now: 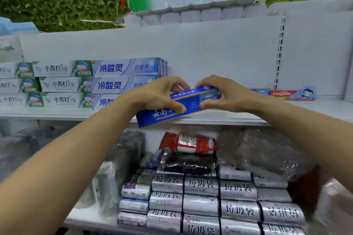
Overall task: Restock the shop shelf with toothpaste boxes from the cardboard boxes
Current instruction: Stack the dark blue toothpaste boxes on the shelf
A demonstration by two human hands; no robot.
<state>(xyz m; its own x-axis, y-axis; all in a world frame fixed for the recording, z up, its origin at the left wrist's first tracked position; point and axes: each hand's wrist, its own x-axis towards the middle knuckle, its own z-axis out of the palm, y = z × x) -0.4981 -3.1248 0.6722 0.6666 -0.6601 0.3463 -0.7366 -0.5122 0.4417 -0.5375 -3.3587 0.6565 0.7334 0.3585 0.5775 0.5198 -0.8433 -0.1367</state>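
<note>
At the centre of the frame both hands pinch one blue toothpaste box [191, 102]: the left hand [160, 94] curls over its left half, the right hand [228, 96] over its right end. The box sits tilted over the front edge of the white shelf [309, 109], its lower-left end past the lip. Stacked toothpaste boxes [114, 84] fill the shelf at centre left, and a Colgate box [292, 95] lies at centre right.

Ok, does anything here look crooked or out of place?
The blue toothpaste box, gripped by left hand and right hand, is tilted, its left end dipping past the shelf edge; stacked boxes lie square.
</note>
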